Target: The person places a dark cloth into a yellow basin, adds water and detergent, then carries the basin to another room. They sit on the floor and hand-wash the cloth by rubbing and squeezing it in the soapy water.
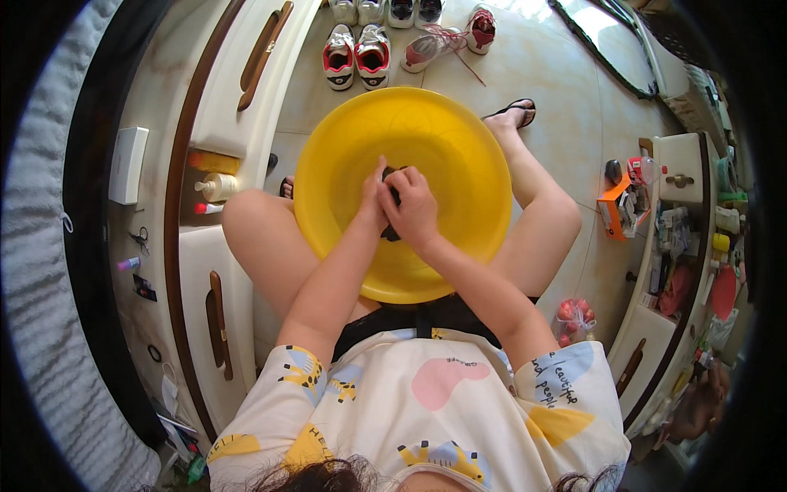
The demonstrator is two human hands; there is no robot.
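A small black item (390, 234), too covered to name, is held between my two hands above the inside of a round yellow plastic basin (344, 117). My left hand (372, 192) lies against the item's left side, with one finger pointing up and away from me. Over its right side curl the fingers of my right hand (413, 200). Both forearms reach across the near rim. The basin sits between my spread legs, and its floor is partly hidden under the hands.
Several sneakers (355, 56) stand on the tiled floor beyond the basin. A white cabinet (215, 307) with bottles (215, 187) in its open niche is at left. An orange box (615, 206) and a bag of red fruit (575, 320) lie at right, beside another cabinet (645, 350).
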